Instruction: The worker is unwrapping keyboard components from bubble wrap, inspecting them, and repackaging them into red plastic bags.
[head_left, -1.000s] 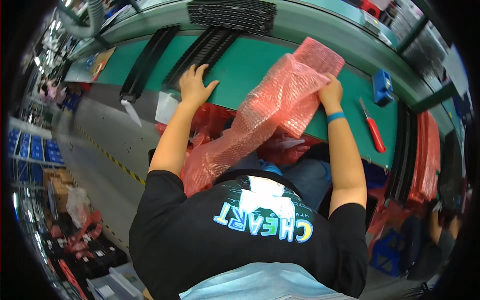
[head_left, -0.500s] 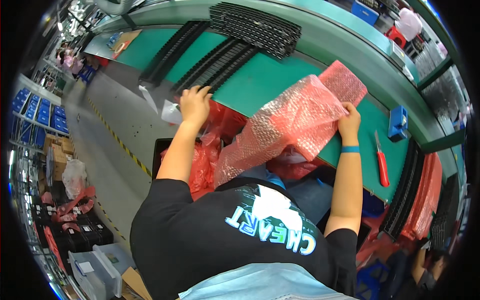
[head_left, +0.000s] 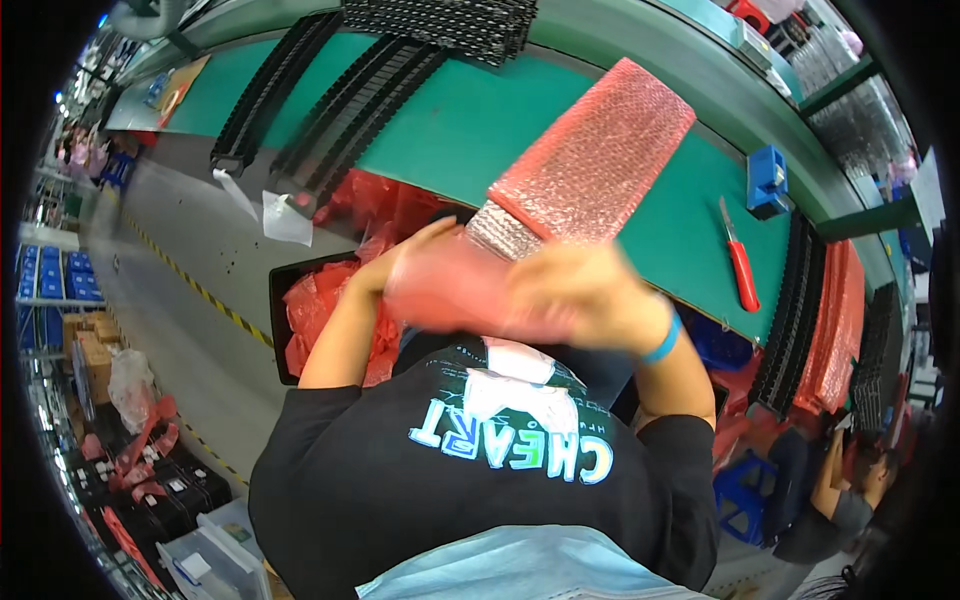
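A long sheet or sleeve of red bubble wrap lies slantwise over the green bench, its near end hanging over the edge toward me. A silvery, bubbled patch shows between the flat part and the near flap; whether something is inside cannot be seen. The near flap is smeared by motion. My left hand is closed at the flap's left end, its fingers partly behind the wrap. My right hand, blurred and with a blue wristband, is closed on the flap's right side.
Black slotted strips lie at the left of the bench, a black stack behind them. A red-handled knife and blue dispenser sit right. A black bin holds red wrap. Another person is at lower right.
The bubble wrap has gone from raised and loose to lying flatter on the bench. My left hand, earlier open beside it, has come to its near end; my right hand has moved down and left.
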